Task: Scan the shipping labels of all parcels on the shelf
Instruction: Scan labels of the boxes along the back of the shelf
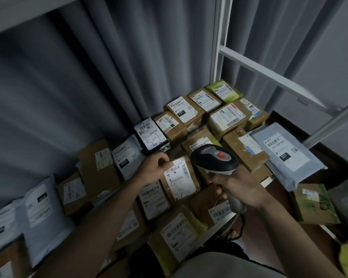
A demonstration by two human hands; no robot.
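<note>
Pinching brown parcel [181,177] top corner, apparently: left grip [155,169]; right grip [235,187] clamped on scanner [215,158] just beside.

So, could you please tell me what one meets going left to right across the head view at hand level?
Box beside the 010 mailer → left hand → tilted labelled box → scanner in the right hand → grey 231 mailer.
</note>
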